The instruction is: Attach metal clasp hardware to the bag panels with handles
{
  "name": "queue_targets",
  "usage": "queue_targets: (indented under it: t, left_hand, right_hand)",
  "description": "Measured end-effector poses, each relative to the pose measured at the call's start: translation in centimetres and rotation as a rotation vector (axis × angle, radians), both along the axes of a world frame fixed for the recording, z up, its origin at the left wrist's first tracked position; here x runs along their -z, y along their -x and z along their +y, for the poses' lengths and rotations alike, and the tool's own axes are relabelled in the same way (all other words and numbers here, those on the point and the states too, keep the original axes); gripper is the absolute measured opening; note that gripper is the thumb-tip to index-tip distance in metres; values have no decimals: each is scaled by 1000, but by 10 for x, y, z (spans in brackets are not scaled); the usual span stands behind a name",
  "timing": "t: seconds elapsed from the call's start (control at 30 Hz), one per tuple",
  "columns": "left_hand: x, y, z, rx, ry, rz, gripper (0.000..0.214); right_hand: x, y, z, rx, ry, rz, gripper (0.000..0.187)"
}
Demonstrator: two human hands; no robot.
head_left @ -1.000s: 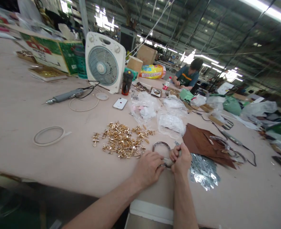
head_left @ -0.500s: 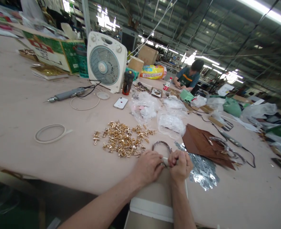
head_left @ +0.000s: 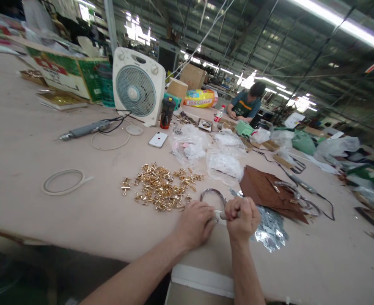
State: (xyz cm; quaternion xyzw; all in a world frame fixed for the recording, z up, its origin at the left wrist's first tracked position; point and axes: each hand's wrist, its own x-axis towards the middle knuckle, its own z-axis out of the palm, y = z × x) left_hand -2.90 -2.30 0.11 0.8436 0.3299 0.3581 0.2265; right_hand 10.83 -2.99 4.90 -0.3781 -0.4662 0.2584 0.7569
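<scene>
My left hand (head_left: 196, 224) lies low over the near middle of the table, fingers curled and pressed down on a small pale piece (head_left: 218, 217) that they mostly cover. Behind the hands rises a dark, shiny curved handle (head_left: 213, 190); its lower ends are hidden. My right hand (head_left: 242, 218) is closed in a fist around a slim light-coloured tool (head_left: 223, 215), whose tip points left at the pale piece. The tool's kind cannot be made out. Gold metal fittings (head_left: 161, 186) are heaped beyond my left hand. Flat silver plates (head_left: 271, 228) lie right of my right hand.
Brown sheets (head_left: 266, 190) with curved handles on top lie to the right. Clear plastic bags (head_left: 225, 165), a phone (head_left: 158, 139), a box fan (head_left: 138, 87), a grey power screwdriver (head_left: 85, 129) and a tape roll (head_left: 63, 182) stand or lie around. Another person (head_left: 246, 103) sits across.
My right fist has shifted slightly right, away from my left hand, so more of the light-coloured tool shows between them. My left hand stays on the pale piece. The view has shifted slightly.
</scene>
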Motion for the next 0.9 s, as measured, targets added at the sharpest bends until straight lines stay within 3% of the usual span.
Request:
queue_targets:
  t: [0.07, 0.2, 0.43, 0.57, 0.67, 0.8, 0.9]
  left_hand:
    - [0, 0, 0, 2, 1, -2, 19]
    - [0, -1, 1, -11, -4, -20, 16]
    - [0, -2, 0, -11, 3, -17, 19]
    - [-1, -2, 0, -26, -3, -23, 18]
    - [0, -2, 0, -21, -2, -33, 20]
    - [3, -1, 0, -11, 7, -20, 37]
    - [4, -1, 0, -28, 15, 0, 45]
  right_hand:
    - [2, 0, -1, 16, -11, -8, 39]
    - [12, -2, -2, 40, 111, -76, 42]
    - [-2, -3, -3, 76, -22, -34, 39]
    - [15, -6, 6, 21, 164, -40, 42]
    - [26, -12, 7, 16, 124, 77, 41]
    - [17, -12, 1, 13, 27, 159, 38]
    - [5, -7, 6, -3, 61, 128, 39]
